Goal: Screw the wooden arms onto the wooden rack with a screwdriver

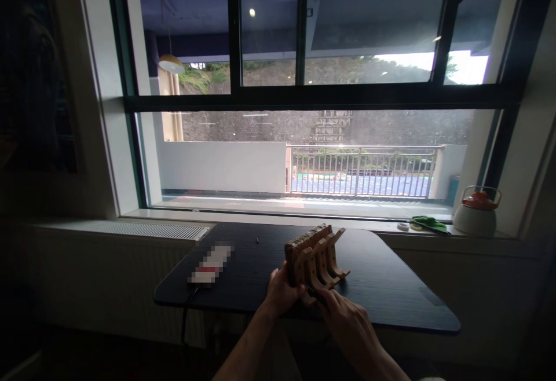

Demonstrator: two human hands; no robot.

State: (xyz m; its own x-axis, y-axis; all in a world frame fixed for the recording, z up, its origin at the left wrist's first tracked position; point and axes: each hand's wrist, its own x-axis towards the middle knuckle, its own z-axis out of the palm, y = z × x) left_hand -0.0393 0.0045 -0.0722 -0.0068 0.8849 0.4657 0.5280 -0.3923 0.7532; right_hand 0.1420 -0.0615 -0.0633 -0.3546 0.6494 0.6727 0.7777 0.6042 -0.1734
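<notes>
Judging by its build, the wooden rack [315,255] of curved, hooked slats is stiff and light; take it by the solid ends. Your left hand [280,293] clasps its left end; your right hand [345,320] touches its base, grip unclear. It stands near the black table's [391,288] front edge.

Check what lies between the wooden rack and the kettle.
Head view: past the wooden rack, bare tabletop, then small rolls and a green cloth on the sill.
</notes>
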